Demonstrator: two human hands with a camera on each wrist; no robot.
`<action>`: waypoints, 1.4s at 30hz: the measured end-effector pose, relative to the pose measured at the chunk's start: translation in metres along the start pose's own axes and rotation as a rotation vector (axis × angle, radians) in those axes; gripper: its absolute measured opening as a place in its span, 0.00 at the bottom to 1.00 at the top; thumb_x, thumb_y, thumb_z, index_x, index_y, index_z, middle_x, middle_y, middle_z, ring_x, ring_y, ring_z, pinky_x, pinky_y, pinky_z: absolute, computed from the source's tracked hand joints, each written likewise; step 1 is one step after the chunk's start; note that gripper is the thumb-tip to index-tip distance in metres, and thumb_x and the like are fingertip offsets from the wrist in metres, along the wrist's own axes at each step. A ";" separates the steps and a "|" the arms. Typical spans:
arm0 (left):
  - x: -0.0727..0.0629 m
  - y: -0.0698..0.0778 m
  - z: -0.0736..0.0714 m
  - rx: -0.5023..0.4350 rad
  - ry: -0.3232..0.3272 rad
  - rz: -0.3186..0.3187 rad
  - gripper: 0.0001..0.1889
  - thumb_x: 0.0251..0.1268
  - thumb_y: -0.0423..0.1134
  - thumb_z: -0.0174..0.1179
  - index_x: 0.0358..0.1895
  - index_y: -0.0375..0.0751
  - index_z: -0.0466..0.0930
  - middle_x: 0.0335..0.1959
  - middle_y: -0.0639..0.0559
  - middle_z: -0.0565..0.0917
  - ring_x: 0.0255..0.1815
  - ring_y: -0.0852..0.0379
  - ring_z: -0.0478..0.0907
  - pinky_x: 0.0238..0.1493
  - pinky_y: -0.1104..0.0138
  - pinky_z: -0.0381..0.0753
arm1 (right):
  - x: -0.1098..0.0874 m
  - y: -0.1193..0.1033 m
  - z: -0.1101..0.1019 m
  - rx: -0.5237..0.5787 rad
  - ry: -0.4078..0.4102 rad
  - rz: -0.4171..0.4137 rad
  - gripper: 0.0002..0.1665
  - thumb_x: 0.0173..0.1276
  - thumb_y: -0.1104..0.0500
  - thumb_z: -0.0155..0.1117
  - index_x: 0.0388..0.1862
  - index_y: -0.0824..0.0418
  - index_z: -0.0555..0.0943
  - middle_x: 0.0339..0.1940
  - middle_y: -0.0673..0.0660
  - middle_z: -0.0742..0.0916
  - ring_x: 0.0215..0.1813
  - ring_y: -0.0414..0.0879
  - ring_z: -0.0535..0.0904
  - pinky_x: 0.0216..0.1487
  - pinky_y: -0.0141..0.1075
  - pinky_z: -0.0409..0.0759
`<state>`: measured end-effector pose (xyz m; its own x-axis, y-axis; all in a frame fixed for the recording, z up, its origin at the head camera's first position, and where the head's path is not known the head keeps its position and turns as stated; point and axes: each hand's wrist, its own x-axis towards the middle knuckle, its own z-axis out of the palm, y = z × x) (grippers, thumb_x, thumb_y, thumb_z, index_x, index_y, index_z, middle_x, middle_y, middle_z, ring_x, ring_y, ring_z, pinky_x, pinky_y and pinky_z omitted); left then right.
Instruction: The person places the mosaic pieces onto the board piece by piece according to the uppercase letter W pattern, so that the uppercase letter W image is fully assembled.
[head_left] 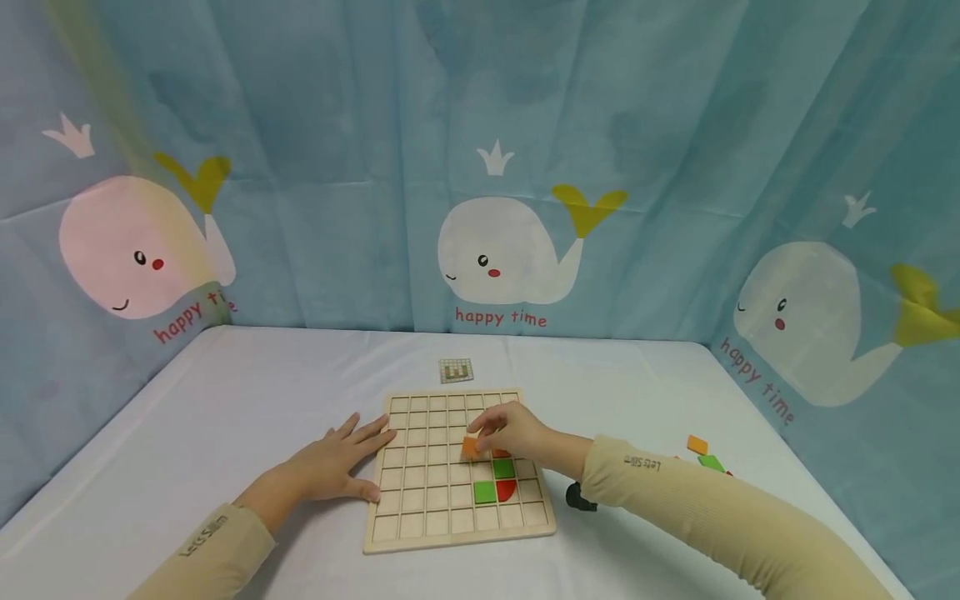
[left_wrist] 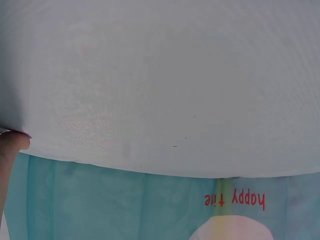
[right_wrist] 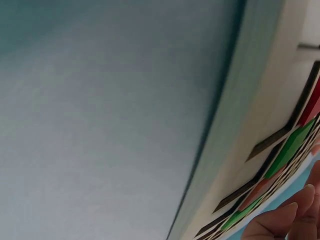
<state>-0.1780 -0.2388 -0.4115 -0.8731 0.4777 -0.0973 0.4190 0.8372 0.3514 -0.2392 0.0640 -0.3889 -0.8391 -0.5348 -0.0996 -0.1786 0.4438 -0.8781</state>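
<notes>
A wooden grid board (head_left: 408, 525) lies on the white table. My left hand (head_left: 330, 462) rests at its left edge, fingers spread, fingertips and thumb touching the frame. Over the middle of the grid, my right hand (head_left: 517, 429) pinches an orange square tile (head_left: 470, 448) between thumb and fingers. Just below that hand sit a green tile (head_left: 503, 468), a second green tile (head_left: 485, 492) and a red rounded tile (head_left: 506, 490) in cells. An orange-red tile (head_left: 501, 454) is partly hidden by the right hand. Fingers (right_wrist: 272, 220) show at the right wrist view's lower corner.
A small patterned card (head_left: 456, 371) lies behind the board. Loose tiles, including an orange one (head_left: 697, 444) and a green one (head_left: 710, 462), lie to the right, partly behind the sleeve. A small black object (head_left: 579, 498) sits beside the board under the right forearm.
</notes>
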 end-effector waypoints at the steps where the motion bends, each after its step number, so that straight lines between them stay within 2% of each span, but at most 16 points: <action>1: 0.000 0.000 0.000 0.001 0.001 0.004 0.51 0.52 0.69 0.59 0.75 0.41 0.60 0.77 0.40 0.54 0.73 0.25 0.44 0.63 0.31 0.52 | 0.000 -0.001 0.001 0.009 -0.007 0.007 0.10 0.61 0.70 0.69 0.43 0.67 0.86 0.28 0.50 0.84 0.32 0.40 0.76 0.33 0.32 0.78; 13: 0.001 0.000 -0.001 -0.005 -0.002 0.002 0.51 0.51 0.69 0.59 0.74 0.41 0.60 0.77 0.40 0.54 0.73 0.25 0.44 0.64 0.31 0.51 | -0.009 -0.002 0.008 0.050 -0.136 0.007 0.10 0.61 0.72 0.68 0.42 0.69 0.85 0.25 0.50 0.82 0.31 0.41 0.76 0.34 0.29 0.75; 18: 0.001 0.002 -0.002 -0.002 -0.008 -0.001 0.50 0.51 0.69 0.60 0.74 0.42 0.60 0.77 0.41 0.54 0.73 0.25 0.44 0.64 0.31 0.51 | -0.014 -0.003 0.012 0.010 -0.173 0.000 0.11 0.58 0.73 0.70 0.41 0.67 0.85 0.25 0.50 0.82 0.29 0.40 0.75 0.31 0.28 0.75; 23: 0.002 0.001 0.000 0.005 -0.010 -0.020 0.51 0.51 0.70 0.59 0.75 0.43 0.60 0.77 0.42 0.54 0.74 0.26 0.44 0.65 0.32 0.51 | -0.017 -0.006 0.017 -0.030 -0.201 -0.046 0.10 0.57 0.74 0.70 0.39 0.69 0.85 0.24 0.50 0.83 0.29 0.38 0.77 0.31 0.27 0.77; 30: 0.001 0.002 0.000 -0.005 -0.008 -0.019 0.51 0.51 0.70 0.60 0.75 0.42 0.60 0.77 0.42 0.54 0.73 0.26 0.44 0.64 0.31 0.50 | -0.021 -0.010 0.022 -0.139 -0.206 -0.061 0.05 0.56 0.73 0.72 0.30 0.65 0.87 0.24 0.47 0.82 0.29 0.37 0.73 0.28 0.26 0.72; 37: -0.001 0.002 0.000 -0.005 0.001 -0.012 0.51 0.51 0.69 0.60 0.74 0.41 0.60 0.77 0.41 0.54 0.73 0.25 0.45 0.64 0.31 0.51 | -0.022 -0.012 0.022 -0.169 -0.207 -0.043 0.05 0.56 0.71 0.73 0.31 0.64 0.88 0.29 0.46 0.82 0.31 0.38 0.74 0.31 0.27 0.74; 42: -0.001 0.003 -0.001 -0.003 -0.001 -0.015 0.51 0.51 0.69 0.60 0.74 0.41 0.60 0.77 0.41 0.54 0.73 0.26 0.44 0.64 0.31 0.51 | -0.023 -0.010 0.013 -0.138 -0.194 -0.036 0.07 0.56 0.69 0.74 0.35 0.64 0.88 0.30 0.48 0.81 0.33 0.41 0.73 0.31 0.29 0.73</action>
<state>-0.1758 -0.2371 -0.4099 -0.8789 0.4657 -0.1032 0.4055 0.8434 0.3525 -0.2110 0.0624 -0.3835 -0.7190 -0.6740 -0.1694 -0.2862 0.5092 -0.8116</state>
